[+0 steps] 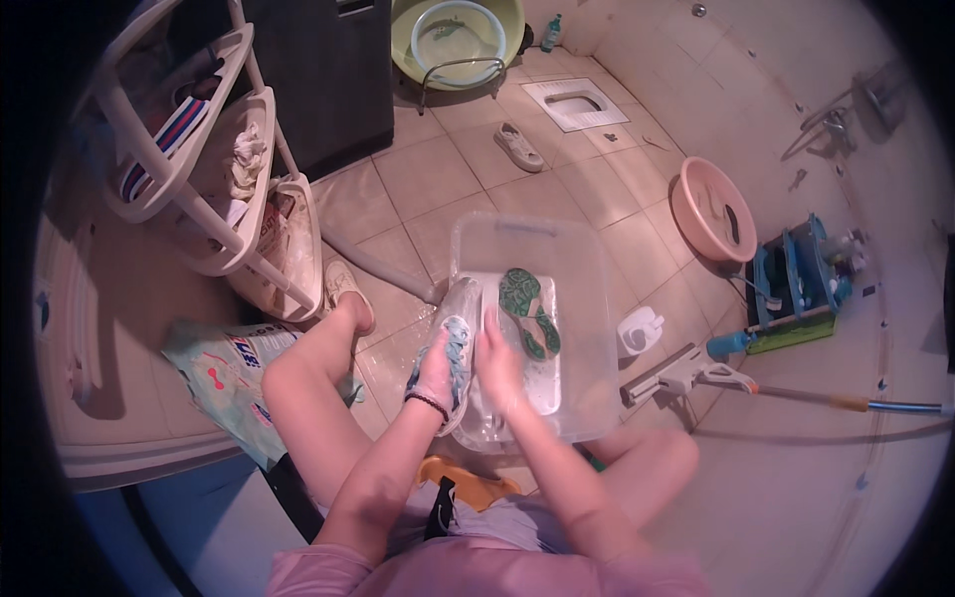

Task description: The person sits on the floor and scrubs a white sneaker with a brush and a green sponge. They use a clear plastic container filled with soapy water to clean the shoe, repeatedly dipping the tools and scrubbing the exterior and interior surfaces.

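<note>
My left hand (435, 374) holds a wet white sneaker (459, 350) with light-blue laces over the left side of a clear plastic tub (587, 289). The shoe stands tilted on edge, its sole turned toward my right hand (497, 364). That hand is closed beside the sole; a slim white piece shows by its fingers, and I cannot tell what it is. Inside the tub, another shoe (529, 310) lies with its patterned green sole up, on a white surface.
A white shelf rack (224, 199) stands to the left, a plastic bag (224, 373) below it. Further off are a white shoe (518, 147), a squat toilet (575, 105) and stacked basins (456, 45). Rightward sit a pink basin (711, 207), a white cup (640, 330) and a mop (686, 370).
</note>
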A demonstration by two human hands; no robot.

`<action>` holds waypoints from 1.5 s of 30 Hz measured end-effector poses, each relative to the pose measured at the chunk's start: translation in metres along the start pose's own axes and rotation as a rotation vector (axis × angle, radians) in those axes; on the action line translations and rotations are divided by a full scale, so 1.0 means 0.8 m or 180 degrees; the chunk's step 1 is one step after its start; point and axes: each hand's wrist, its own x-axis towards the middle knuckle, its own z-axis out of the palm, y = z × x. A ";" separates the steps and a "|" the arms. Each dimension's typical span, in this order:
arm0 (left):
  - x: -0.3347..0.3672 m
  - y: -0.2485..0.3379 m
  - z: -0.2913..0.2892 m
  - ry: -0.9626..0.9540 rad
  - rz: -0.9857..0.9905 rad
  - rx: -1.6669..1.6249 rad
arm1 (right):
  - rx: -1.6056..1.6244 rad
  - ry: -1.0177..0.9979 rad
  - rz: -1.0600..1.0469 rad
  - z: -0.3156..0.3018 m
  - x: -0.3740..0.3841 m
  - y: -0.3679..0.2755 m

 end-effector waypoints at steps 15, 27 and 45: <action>-0.004 0.006 0.002 -0.0065 -0.0096 -0.0040 | -0.0615 -0.0128 -0.0549 0.000 -0.003 0.013; -0.001 -0.006 0.006 0.0236 0.0151 0.0078 | -0.1285 -0.0442 -0.1107 -0.017 -0.076 0.043; 0.006 -0.012 0.002 0.0216 0.0192 0.0156 | -0.1616 -0.0368 -0.0999 -0.016 -0.039 0.036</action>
